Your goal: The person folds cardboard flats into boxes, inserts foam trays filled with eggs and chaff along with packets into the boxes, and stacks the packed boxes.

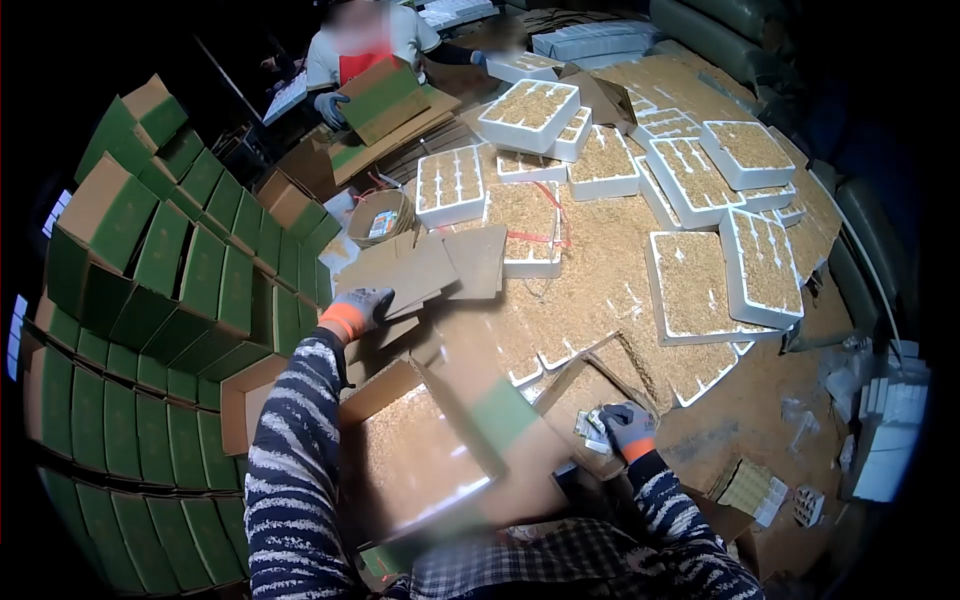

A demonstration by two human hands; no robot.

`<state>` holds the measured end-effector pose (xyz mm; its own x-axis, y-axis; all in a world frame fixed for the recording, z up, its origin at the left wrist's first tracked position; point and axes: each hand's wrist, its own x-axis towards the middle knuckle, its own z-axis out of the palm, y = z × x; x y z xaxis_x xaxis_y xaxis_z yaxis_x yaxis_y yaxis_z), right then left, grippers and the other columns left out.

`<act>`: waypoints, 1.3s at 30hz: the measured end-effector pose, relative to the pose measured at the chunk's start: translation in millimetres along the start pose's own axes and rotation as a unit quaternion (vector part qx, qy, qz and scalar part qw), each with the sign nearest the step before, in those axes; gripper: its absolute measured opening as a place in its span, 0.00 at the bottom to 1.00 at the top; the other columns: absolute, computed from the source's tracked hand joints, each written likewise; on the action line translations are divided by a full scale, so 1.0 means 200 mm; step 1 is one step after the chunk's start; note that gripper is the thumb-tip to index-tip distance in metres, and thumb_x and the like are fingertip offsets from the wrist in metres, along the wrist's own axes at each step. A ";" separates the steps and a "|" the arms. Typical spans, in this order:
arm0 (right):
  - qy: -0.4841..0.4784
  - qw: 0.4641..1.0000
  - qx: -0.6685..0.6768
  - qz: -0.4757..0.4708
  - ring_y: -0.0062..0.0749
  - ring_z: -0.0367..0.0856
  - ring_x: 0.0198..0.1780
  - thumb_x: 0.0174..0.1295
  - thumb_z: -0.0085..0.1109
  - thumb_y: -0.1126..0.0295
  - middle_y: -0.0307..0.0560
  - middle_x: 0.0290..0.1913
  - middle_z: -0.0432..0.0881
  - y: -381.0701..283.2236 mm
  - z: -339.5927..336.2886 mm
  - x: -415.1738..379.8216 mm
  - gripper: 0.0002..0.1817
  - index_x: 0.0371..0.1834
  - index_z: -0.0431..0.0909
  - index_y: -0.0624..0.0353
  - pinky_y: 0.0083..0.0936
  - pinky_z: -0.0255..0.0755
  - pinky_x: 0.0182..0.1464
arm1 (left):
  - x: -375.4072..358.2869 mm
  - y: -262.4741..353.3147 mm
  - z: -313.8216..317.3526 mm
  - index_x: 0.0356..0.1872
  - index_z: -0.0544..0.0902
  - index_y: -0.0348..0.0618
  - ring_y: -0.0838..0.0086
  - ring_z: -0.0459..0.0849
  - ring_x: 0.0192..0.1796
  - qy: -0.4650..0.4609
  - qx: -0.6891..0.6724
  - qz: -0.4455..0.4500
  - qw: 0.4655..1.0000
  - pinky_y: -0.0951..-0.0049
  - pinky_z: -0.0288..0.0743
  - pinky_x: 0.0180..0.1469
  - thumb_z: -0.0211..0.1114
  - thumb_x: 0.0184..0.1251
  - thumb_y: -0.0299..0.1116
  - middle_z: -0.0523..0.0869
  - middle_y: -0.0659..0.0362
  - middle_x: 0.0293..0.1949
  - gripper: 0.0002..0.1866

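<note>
My left hand (358, 310), in a grey and orange glove, is closed on the edge of a flat cardboard sheet (415, 280). Another brown cardboard sheet (478, 262) lies beside it. Small printed packets (592, 430) are in my gloved right hand (627, 428), whose fingers are curled round them. Beneath that hand is a cardboard box (565, 408), partly hidden. Between my arms stands an open cardboard box (425, 370) with its flaps out; inside it shows a white tray with brown grain-like filling (410, 450).
Green and brown boxes (165, 250) are stacked high on the left. White foam trays (530, 115) of brown filling are piled across the grain-strewn table. Opposite, a co-worker (365, 60) handles a green and brown carton (385, 100). A basket (380, 217) stands left of centre.
</note>
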<state>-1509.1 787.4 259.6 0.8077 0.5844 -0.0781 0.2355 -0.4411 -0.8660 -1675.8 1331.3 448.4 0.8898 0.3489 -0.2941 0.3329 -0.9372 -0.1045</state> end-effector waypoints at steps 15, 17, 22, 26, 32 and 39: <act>0.018 0.800 0.101 -0.591 0.48 0.80 0.51 0.47 0.74 0.74 0.46 0.47 0.83 -1.44 -0.12 -0.15 0.18 0.44 0.83 0.52 0.40 0.77 0.51 | -1.33 0.51 -0.68 0.50 0.86 0.52 0.60 0.84 0.38 0.475 0.026 0.043 0.879 0.66 0.79 0.37 0.70 0.51 0.21 0.83 0.56 0.37 0.22; -0.093 0.802 0.035 -0.589 0.48 0.81 0.50 0.49 0.74 0.70 0.52 0.51 0.82 -1.66 0.04 -0.25 0.18 0.45 0.84 0.54 0.38 0.76 0.52 | -1.52 0.68 -0.63 0.48 0.87 0.53 0.64 0.83 0.34 0.457 0.028 0.045 0.888 0.67 0.77 0.32 0.71 0.50 0.23 0.81 0.59 0.33 0.21; 0.092 0.861 0.167 -0.471 0.49 0.78 0.53 0.51 0.64 0.78 0.52 0.50 0.79 -1.51 0.15 -0.25 0.17 0.47 0.83 0.57 0.35 0.75 0.55 | -1.74 0.87 -0.31 0.52 0.82 0.52 0.62 0.83 0.35 0.264 -0.051 0.106 0.957 0.64 0.77 0.34 0.68 0.55 0.30 0.82 0.60 0.36 0.20; -0.033 0.796 -0.068 -0.601 0.51 0.72 0.63 0.52 0.64 0.72 0.48 0.61 0.78 -1.75 0.10 -0.33 0.18 0.48 0.83 0.50 0.45 0.64 0.68 | -1.69 0.91 -0.03 0.61 0.77 0.45 0.53 0.84 0.49 0.081 -0.252 0.121 0.957 0.61 0.77 0.52 0.69 0.59 0.38 0.84 0.51 0.45 0.27; -0.310 0.710 -0.187 -0.604 0.45 0.71 0.68 0.59 0.57 0.69 0.43 0.63 0.79 -1.70 0.27 -0.18 0.19 0.55 0.81 0.50 0.43 0.54 0.75 | -1.74 0.91 -0.05 0.68 0.73 0.44 0.50 0.79 0.61 0.102 -0.298 0.055 0.948 0.58 0.71 0.64 0.56 0.67 0.35 0.81 0.43 0.59 0.27; -0.307 0.883 0.296 -0.197 0.43 0.55 0.79 0.62 0.60 0.75 0.52 0.78 0.60 -1.37 0.23 0.12 0.45 0.82 0.49 0.50 0.36 0.53 0.78 | -1.81 0.72 0.64 0.73 0.65 0.38 0.66 0.75 0.65 0.410 -0.670 -0.215 0.581 0.71 0.67 0.68 0.59 0.71 0.30 0.75 0.50 0.66 0.30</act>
<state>-1580.2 953.5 472.9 0.2381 0.9522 0.1915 -0.0375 0.2061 -0.9778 -1990.1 1069.8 418.8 0.3013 0.9489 0.0941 0.0350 -0.1096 0.9934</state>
